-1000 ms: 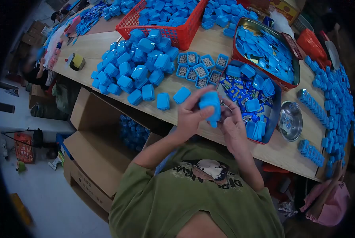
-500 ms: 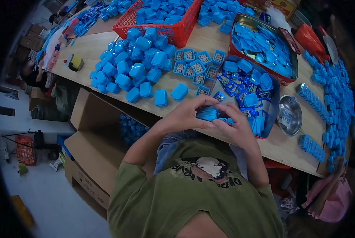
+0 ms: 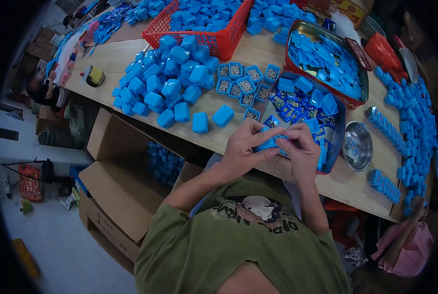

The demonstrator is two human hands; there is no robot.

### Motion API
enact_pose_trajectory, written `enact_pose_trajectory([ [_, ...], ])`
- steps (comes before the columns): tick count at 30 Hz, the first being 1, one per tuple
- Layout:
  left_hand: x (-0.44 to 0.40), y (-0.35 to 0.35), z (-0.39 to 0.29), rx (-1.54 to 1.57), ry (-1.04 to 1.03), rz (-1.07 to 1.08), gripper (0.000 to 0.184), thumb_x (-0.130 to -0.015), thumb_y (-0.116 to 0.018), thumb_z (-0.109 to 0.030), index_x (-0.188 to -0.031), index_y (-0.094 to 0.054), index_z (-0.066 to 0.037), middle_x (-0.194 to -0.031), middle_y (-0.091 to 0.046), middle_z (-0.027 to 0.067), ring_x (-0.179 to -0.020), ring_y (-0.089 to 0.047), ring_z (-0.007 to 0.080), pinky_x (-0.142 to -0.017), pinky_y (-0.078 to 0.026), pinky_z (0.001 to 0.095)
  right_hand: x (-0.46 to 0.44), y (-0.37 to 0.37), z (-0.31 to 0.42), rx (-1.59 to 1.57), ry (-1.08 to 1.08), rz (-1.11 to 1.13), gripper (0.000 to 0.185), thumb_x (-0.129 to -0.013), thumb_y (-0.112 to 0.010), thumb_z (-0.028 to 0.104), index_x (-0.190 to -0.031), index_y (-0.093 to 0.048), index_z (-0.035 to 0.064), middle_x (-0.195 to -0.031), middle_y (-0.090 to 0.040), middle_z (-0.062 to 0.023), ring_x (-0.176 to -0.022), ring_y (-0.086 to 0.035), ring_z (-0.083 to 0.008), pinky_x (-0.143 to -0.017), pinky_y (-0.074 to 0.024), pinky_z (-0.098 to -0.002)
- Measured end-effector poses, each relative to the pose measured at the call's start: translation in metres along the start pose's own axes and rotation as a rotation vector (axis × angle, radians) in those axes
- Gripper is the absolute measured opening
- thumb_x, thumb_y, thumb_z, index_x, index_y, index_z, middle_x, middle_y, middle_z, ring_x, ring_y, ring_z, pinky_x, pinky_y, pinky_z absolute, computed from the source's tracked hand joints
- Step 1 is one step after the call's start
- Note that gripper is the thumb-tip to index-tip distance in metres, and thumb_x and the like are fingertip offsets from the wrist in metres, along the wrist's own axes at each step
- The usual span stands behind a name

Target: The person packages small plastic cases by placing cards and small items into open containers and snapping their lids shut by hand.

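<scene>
Above the near edge of the table, a small blue plastic box (image 3: 267, 142) is held between my two hands. My left hand (image 3: 243, 149) grips it from the left, with thumb and fingers closed around its side. My right hand (image 3: 301, 151) pinches its right end, fingers bent and partly covering it. Just beyond my hands lies a shallow tin tray (image 3: 339, 137) with shiny blue printed packets (image 3: 290, 107) and several blue boxes inside. Small open blue tubs filled with pale round beads (image 3: 235, 91) stand to the left of the tray.
A heap of closed blue boxes (image 3: 171, 88) lies left of the tubs, below a red basket (image 3: 232, 36). At right are a tin of flat blue pieces (image 3: 322, 61), a metal bowl (image 3: 357, 145) and rows of boxes (image 3: 384, 128). An open carton (image 3: 121, 191) stands at lower left.
My hands have drawn closer together around the blue box, and the left has moved slightly right. My right fingers have shifted onto the box's top and end.
</scene>
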State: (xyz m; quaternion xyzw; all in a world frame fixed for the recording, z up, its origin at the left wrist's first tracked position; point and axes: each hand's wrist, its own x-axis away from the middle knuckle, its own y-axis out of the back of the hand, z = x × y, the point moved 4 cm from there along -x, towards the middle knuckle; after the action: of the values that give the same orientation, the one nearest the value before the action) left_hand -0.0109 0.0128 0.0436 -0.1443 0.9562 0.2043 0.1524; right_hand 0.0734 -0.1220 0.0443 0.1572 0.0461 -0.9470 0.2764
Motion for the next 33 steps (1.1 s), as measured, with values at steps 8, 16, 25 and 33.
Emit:
enact_pose_trajectory([
  [8, -0.002, 0.003, -0.021, -0.241, -0.392, 0.083, 0.045, -0.072, -0.076, -0.013, -0.115, -0.067, -0.023, -0.107, -0.058, 0.0130, -0.087, -0.055, 0.0265, -0.072, -0.046, 0.0334, 0.014, 0.002, -0.031, -0.591, -0.528, 0.189, 0.051, -0.074, -0.075, 0.009, -0.120, -0.051, 0.0030, -0.105, -0.056, -0.0054, -0.094, -0.056, -0.0138, -0.077, -0.0485, -0.0266],
  [16, 0.000, 0.003, -0.033, -0.371, -0.455, 0.283, 0.039, -0.080, -0.068, -0.016, -0.113, -0.066, -0.037, -0.107, -0.059, 0.0101, -0.089, -0.057, 0.0276, -0.069, -0.049, 0.0357, 0.033, -0.004, -0.032, -0.851, -0.746, 0.271, 0.064, -0.071, -0.073, 0.008, -0.126, -0.041, 0.0009, -0.111, -0.056, -0.0095, -0.093, -0.060, -0.0160, -0.080, -0.0506, -0.0293],
  [25, 0.010, 0.003, -0.021, -0.354, -0.431, 0.337, 0.039, -0.079, -0.068, -0.016, -0.114, -0.066, -0.035, -0.107, -0.060, 0.0122, -0.095, -0.058, 0.0289, -0.073, -0.050, 0.0358, 0.035, -0.010, -0.032, -0.768, -0.706, 0.207, 0.049, -0.072, -0.071, 0.001, -0.115, -0.046, 0.0033, -0.104, -0.058, -0.0097, -0.091, -0.060, -0.0147, -0.078, -0.0498, -0.0290],
  [33, 0.005, 0.006, -0.001, -0.075, -0.234, 0.165, 0.046, -0.075, -0.072, -0.009, -0.120, -0.063, -0.015, -0.107, -0.055, 0.0124, -0.093, -0.053, 0.0251, -0.077, -0.044, 0.0317, 0.016, -0.020, -0.017, -0.579, -0.541, 0.055, 0.041, -0.079, -0.072, 0.009, -0.112, -0.049, 0.0061, -0.112, -0.054, -0.0095, -0.097, -0.055, -0.0156, -0.082, -0.0470, -0.0274],
])
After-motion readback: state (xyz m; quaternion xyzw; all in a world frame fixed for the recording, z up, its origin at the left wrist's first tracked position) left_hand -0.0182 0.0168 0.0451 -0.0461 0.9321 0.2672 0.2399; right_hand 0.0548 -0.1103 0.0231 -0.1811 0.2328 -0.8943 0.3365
